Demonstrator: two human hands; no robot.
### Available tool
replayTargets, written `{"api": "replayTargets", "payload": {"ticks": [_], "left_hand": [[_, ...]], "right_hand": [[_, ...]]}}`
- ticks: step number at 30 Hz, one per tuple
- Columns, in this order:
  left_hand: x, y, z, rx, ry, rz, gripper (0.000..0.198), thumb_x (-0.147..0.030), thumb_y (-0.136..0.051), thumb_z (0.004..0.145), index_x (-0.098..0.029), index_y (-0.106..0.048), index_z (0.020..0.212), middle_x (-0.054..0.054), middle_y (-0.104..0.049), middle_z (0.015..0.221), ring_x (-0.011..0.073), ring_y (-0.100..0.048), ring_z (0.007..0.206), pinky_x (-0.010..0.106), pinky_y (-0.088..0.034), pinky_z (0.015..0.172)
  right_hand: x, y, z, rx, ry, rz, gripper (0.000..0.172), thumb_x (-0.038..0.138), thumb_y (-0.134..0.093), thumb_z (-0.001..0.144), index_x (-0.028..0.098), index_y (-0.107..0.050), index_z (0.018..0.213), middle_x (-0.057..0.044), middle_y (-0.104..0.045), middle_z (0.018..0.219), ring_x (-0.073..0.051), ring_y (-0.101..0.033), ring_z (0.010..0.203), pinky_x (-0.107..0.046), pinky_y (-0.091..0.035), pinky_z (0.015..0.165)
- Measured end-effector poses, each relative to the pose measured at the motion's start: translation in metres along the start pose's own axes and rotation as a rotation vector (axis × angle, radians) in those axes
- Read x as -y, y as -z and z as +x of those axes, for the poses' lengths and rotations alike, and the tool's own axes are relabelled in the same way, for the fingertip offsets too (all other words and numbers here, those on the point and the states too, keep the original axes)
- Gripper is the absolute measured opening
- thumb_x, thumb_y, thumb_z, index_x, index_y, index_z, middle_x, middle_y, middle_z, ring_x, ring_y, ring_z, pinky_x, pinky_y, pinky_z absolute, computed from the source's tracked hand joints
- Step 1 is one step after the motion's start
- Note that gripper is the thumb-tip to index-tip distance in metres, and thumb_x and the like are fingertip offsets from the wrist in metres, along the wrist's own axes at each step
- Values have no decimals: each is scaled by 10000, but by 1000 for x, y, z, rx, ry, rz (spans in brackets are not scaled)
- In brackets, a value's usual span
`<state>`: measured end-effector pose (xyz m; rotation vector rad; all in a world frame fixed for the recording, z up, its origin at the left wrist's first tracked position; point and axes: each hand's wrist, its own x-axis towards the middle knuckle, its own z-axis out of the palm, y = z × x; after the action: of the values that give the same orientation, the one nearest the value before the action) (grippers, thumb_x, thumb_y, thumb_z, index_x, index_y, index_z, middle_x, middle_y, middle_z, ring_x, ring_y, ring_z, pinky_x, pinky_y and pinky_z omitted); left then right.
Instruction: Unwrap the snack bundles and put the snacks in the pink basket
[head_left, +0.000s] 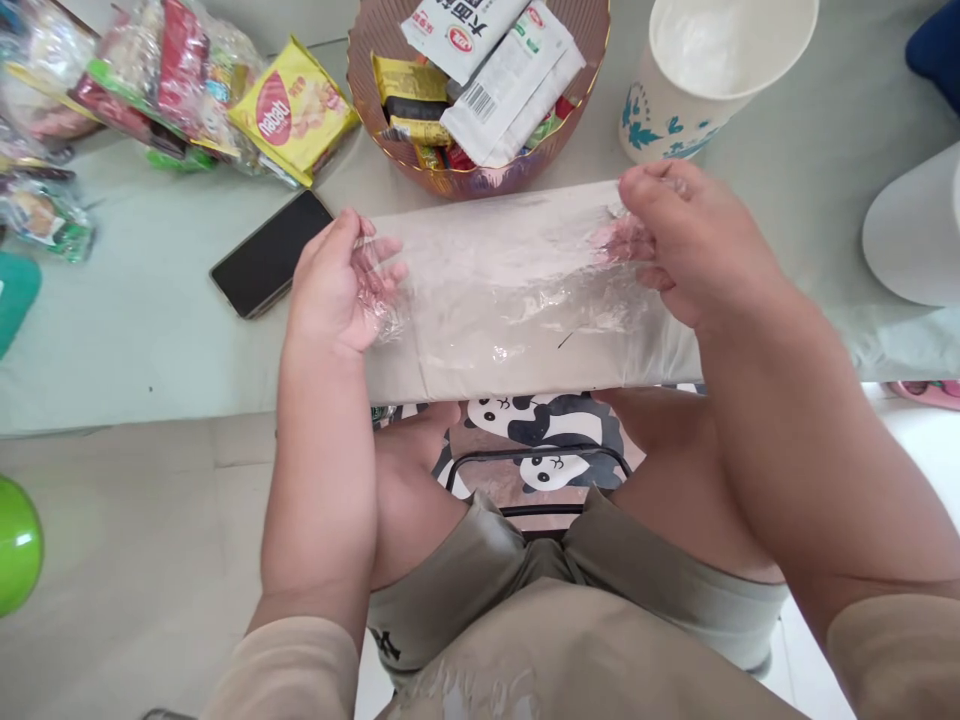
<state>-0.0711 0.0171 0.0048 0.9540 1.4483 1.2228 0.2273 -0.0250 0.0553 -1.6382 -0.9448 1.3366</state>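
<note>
Two hands (334, 290) (694, 235) at film (510, 290) edges, bowl (375, 35) close

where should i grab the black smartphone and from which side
Probably pinch the smartphone across its long edges at the near-left end, coming from the person's left: it lies flat and slanted, its far end close to the yellow Nabati packet, its right side crowded by the left hand.

Pale tiled floor (150, 560) — brighter toward the right — lies below a long, pale greenish table (135, 330).
</note>
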Motion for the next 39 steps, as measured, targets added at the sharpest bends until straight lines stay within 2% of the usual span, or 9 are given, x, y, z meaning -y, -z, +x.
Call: {"api": "replayTargets", "payload": {"ticks": [4,8,12,16,22,26,31,35,39], "left_hand": [[3,-2,9,-135,294,46,346,-547,-501,1043,-237,-514,888,-4,-720,736,140,-599,526,380,-565,628],[-6,6,-2,-29,280,82,418,-656,-497,1014,-241,-525,967,43,-758,812,194,-731,690,476,-631,787],[-11,25,-17,339,167,135,768,-617,-876,741,-282,-477,1305,49,-798,863,246,-798,891,463,-643,845],[-5,34,-21,394,91,193,1130,-597,-982,532,-309,-365,1433,6,-786,792,205,-731,601,357,-599,589],[9,27,-14,242,14,288,685,-564,-814,789,-297,-467,1315,-95,-633,510,100,-396,306,344,-524,482],[13,17,-15,156,17,406,429,-579,-682,917,-272,-524,1173,-112,-510,409,125,-383,284,360,-506,458],[16,19,-15,191,-6,377,591,-600,-737,873,-297,-487,1315,-59,-660,643,177,-656,506,390,-591,622],[26,29,-8,225,-127,384,656,-650,-792,779,-310,-537,1280,-82,-636,597,100,-442,340,316,-492,469],[30,28,-6,140,-149,448,508,-605,-751,851,-290,-553,1197,-140,-473,452,81,-286,266,283,-429,384]], "right_hand": [[-15,8,1,106,124,-203,684,211,-840,781,260,-544,1396,48,-671,739,-141,-640,703,-252,-373,556],[-26,13,2,143,177,-178,555,136,-769,799,247,-573,1306,87,-590,641,-122,-605,626,-283,-503,633],[-27,11,1,40,103,-102,463,98,-729,818,250,-579,1229,79,-618,694,-77,-514,509,-232,-427,490],[-31,12,3,52,114,-104,455,86,-731,830,254,-578,1224,73,-622,725,-61,-528,502,-200,-378,453],[-48,23,10,32,220,-292,508,133,-727,830,287,-579,1292,48,-680,815,-95,-585,498,-250,-456,492],[-62,31,8,56,381,-457,838,217,-828,750,390,-436,1470,16,-717,1117,-95,-621,538,-310,-557,585],[-71,35,2,134,471,-527,954,252,-872,712,404,-392,1523,-39,-684,1288,-82,-619,602,-303,-579,639],[-67,38,1,155,394,-574,1107,132,-816,695,466,-275,1602,-4,-682,1253,-26,-520,491,-243,-502,548],[-64,38,-2,152,368,-557,981,153,-782,759,463,-341,1579,-12,-682,1261,-73,-589,556,-287,-531,609]]}}
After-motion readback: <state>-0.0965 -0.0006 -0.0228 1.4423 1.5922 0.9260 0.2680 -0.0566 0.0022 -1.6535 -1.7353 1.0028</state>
